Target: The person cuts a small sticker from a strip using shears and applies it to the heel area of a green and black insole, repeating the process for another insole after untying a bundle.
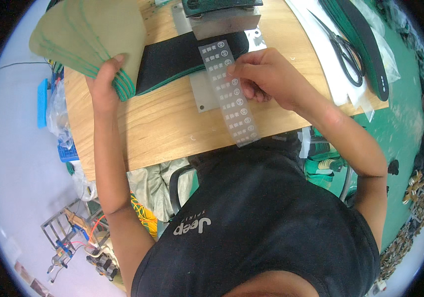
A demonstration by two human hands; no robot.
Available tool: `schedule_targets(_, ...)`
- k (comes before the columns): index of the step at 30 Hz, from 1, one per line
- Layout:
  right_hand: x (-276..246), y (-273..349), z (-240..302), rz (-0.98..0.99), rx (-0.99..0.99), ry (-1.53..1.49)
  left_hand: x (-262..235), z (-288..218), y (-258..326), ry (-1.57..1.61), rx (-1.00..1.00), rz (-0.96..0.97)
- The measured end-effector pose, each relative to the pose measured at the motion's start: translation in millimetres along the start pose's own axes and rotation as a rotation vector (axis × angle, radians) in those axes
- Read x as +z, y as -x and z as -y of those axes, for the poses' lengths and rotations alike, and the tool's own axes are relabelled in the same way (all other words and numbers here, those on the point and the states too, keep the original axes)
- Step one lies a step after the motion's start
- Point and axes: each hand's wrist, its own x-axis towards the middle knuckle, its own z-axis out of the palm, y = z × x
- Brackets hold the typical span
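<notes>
Head view: from its right, your right hand point(267, 74) seemingly pinches the label strip point(231, 101) running toward you; your left hand point(105, 81) clasps insoles point(93, 34).

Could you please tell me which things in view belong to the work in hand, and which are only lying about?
Likely in the work:
- beige pieces, in the left hand
- printed strip, in the right hand
- black pieces, near both hands
- press, beside the black pieces

Probably just lying about:
- scissors, untouched
- blue block
- yellow cords
</notes>
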Motion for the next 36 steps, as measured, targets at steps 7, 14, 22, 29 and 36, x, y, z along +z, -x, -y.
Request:
schedule_targets(7,-2,-3,3,-0.05,0.041,0.003,-1,-10,1,-0.237,-0.182,0.202)
schedule_targets(14,-3,-6,3,-0.029,0.046,-0.014,11,-15,-2,-0.289,-0.204,0.229)
schedule_targets(22,-3,-4,-6,-0.073,-0.097,0.053,20,-19,4,-0.324,-0.179,0.285)
schedule_targets(29,1,-1,-1,-0.111,-0.028,0.047,23,-18,8,-0.332,-0.166,0.215)
schedule_targets(36,-3,-1,-2,-0.091,0.034,-0.053,29,-22,11,-0.283,-0.181,0.171)
